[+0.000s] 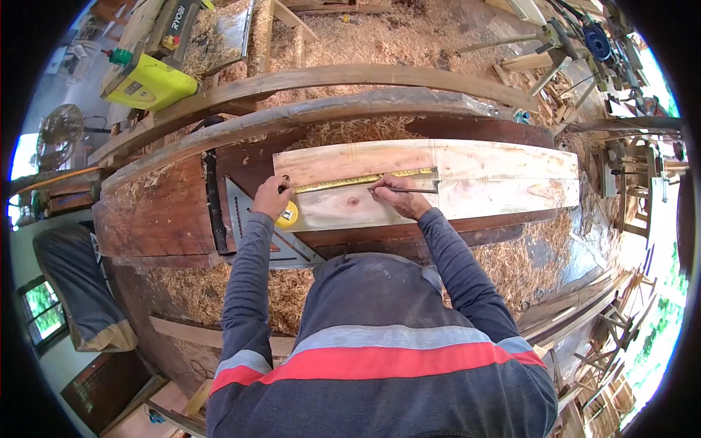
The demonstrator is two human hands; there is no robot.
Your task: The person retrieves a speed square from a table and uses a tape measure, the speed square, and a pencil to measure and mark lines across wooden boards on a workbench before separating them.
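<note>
A pale wooden board [504, 171] lies across a dark wooden bench, with a lengthwise seam or line along it. The yellow blade of a tape measure [358, 179] stretches along the board. At the blade's left end, my left hand [271, 198] is closed on the tape measure, whose round yellow case [288, 216] shows beside the fingers. My right hand [400, 198] rests on the board just below the blade, fingers pinched around a dark, thin pencil [412, 190]. A metal triangular set square [252, 223] lies left of the board, partly hidden by my left arm.
The dark wooden bench top [157, 219] extends to the left, crossed by a black strap [212, 197]. Long curved timbers [350, 77] run beyond the board. A yellow-green Ryobi machine [157, 80] stands at upper left. Wood shavings [409, 40] cover the floor.
</note>
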